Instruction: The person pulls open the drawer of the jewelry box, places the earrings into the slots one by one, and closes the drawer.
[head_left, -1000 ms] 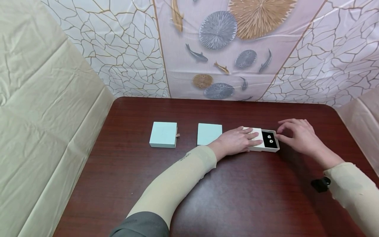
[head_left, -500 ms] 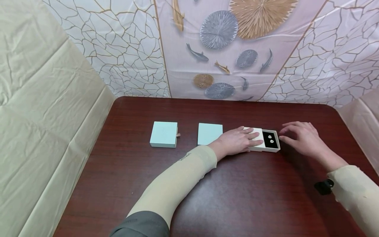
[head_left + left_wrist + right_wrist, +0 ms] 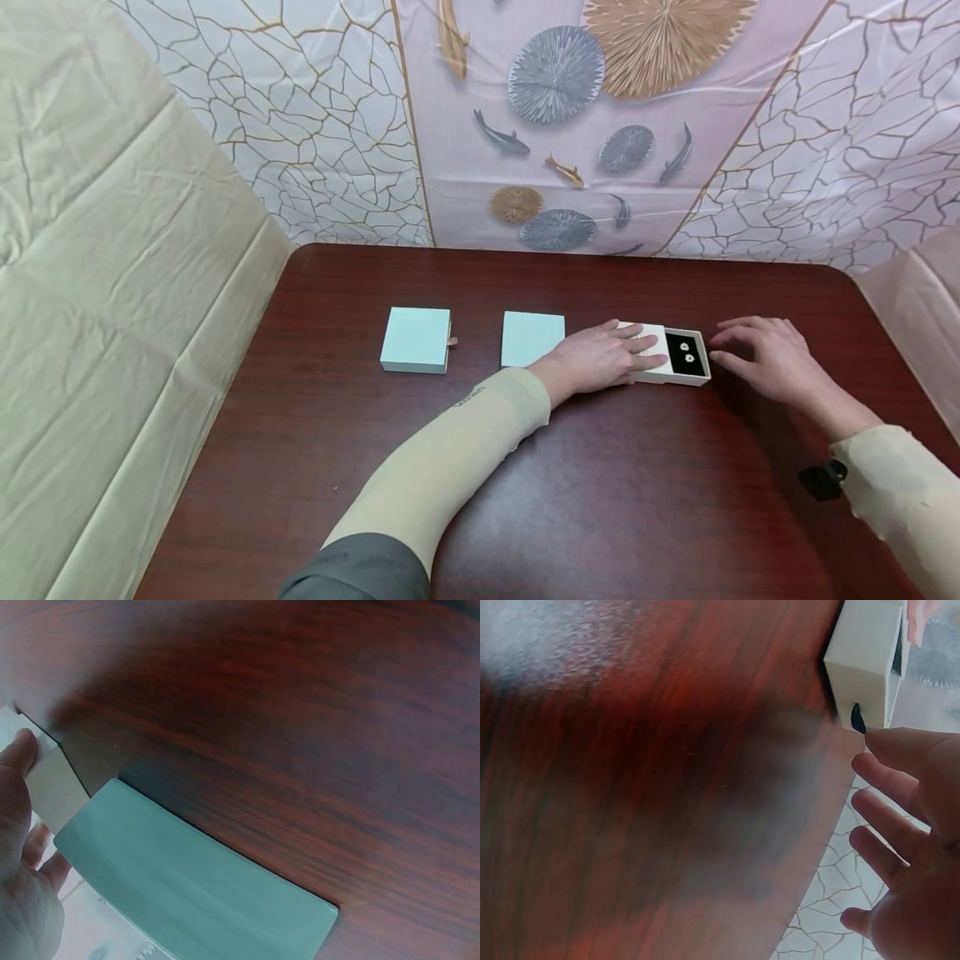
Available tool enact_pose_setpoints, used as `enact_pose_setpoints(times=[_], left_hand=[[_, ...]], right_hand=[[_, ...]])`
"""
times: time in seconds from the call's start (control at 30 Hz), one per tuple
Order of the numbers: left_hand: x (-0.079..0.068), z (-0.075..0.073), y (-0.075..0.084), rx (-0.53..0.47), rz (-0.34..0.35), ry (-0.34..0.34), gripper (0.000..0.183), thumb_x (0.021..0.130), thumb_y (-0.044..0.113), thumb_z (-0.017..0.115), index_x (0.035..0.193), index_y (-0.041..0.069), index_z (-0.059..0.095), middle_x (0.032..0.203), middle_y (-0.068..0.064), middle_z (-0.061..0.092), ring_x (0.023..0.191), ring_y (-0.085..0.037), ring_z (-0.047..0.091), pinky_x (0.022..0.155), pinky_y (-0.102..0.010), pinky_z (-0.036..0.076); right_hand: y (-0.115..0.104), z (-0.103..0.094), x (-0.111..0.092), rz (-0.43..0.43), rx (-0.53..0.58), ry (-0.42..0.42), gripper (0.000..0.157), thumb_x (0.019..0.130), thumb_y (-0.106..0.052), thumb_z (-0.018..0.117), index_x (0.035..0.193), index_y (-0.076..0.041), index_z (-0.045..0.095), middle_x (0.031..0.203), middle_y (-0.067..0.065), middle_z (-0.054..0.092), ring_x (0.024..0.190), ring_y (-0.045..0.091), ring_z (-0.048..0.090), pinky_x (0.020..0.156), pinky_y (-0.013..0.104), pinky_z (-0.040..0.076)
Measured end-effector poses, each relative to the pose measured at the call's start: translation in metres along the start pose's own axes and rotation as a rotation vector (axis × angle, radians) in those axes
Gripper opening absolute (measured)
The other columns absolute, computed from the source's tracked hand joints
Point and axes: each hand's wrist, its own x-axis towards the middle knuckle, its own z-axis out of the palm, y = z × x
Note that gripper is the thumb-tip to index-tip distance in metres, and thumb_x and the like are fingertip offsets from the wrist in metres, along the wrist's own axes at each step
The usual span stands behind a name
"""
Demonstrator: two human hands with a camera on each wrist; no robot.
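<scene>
In the head view a white slide-out box (image 3: 654, 376) lies at the right of the table, its inner drawer (image 3: 705, 380) partly pulled out. On the drawer's black insert (image 3: 678, 365) sit two small shiny earrings (image 3: 686, 347). My left hand (image 3: 596, 358) rests on the white sleeve, fingers spread across its top; the left wrist view shows its thumb (image 3: 22, 746) at the box's side. My right hand (image 3: 772, 358) hovers just right of the drawer, fingers loosely bent and holding nothing. In the right wrist view its thumb appears close to a dark pull tab (image 3: 857, 718) on the drawer's end.
Two pale teal boxes stand to the left: one (image 3: 531, 337) partly behind my left wrist, another (image 3: 416, 337) farther left with a small ribbon tab (image 3: 452, 342). Beneath them is a dark red-brown table (image 3: 600, 500). A patterned cloth (image 3: 337, 125) hangs behind it.
My right hand has moved slightly right and toward me, away from the drawer's end. The left hand and the white box stay where they were.
</scene>
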Motion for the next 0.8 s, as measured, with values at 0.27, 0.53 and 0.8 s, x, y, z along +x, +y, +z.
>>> enact_pose_setpoints(times=[0.27, 0.53, 0.8], left_hand=[[0.000, 0.000, 0.000, -0.006, -0.002, -0.005, 0.057, 0.115, 0.040, 0.048, 0.169, 0.039, 0.031, 0.175, 0.004, 0.032, 0.162, -0.019, 0.027, 0.129, -0.038, 0.030], [0.001, 0.001, 0.000, -0.015, -0.002, -0.008, 0.057, 0.115, 0.039, 0.049, 0.169, 0.039, 0.032, 0.175, 0.004, 0.031, 0.162, -0.019, 0.026, 0.129, -0.039, 0.030], [0.000, 0.001, 0.000, -0.006, -0.002, -0.007, 0.057, 0.115, 0.041, 0.048, 0.169, 0.040, 0.031, 0.175, 0.005, 0.031, 0.162, -0.019, 0.027, 0.129, -0.039, 0.029]], right_hand=[[0.004, 0.007, -0.004, -0.022, 0.043, -0.003, 0.015, 0.084, 0.001, 0.084, 0.097, -0.003, 0.080, 0.120, 0.028, 0.071, 0.111, 0.052, 0.058, 0.092, 0.063, 0.038], [0.001, 0.008, -0.002, -0.005, 0.089, -0.014, 0.004, 0.089, -0.003, 0.081, 0.089, -0.001, 0.077, 0.120, 0.029, 0.071, 0.112, 0.053, 0.056, 0.093, 0.063, 0.037], [-0.002, 0.011, 0.000, -0.011, 0.107, -0.011, 0.012, 0.088, 0.004, 0.079, 0.083, -0.006, 0.077, 0.119, 0.029, 0.070, 0.111, 0.052, 0.055, 0.095, 0.061, 0.036]])
